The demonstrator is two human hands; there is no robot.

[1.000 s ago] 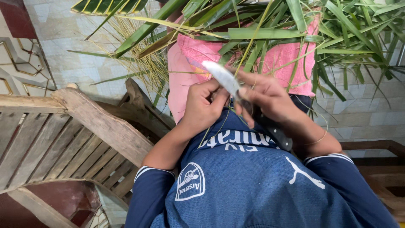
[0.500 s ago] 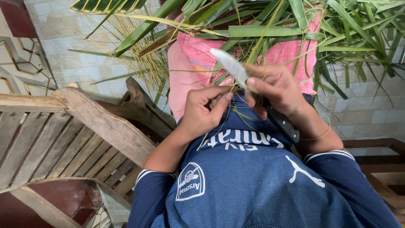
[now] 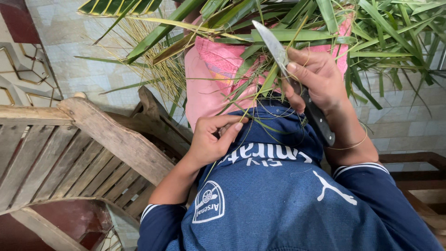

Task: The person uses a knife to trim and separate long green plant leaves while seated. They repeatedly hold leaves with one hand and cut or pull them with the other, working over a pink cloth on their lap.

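Clearly gripping a knife in the right hand, fingers wrapped tight round the dark handle, thumb pressing along the steel blade, tip pointing up and away toward the green palm leaves. Pinching a thin leaf strip with the left hand, thumb and forefinger pressed together on it, just above the blue shirt. Running from that pinch up toward the blade, over the pink cloth on the lap. Judging the strip light, limp, springy, likely tearing lengthwise; best holding near the cut, taut. Sitting beside the wooden bench, at its right edge
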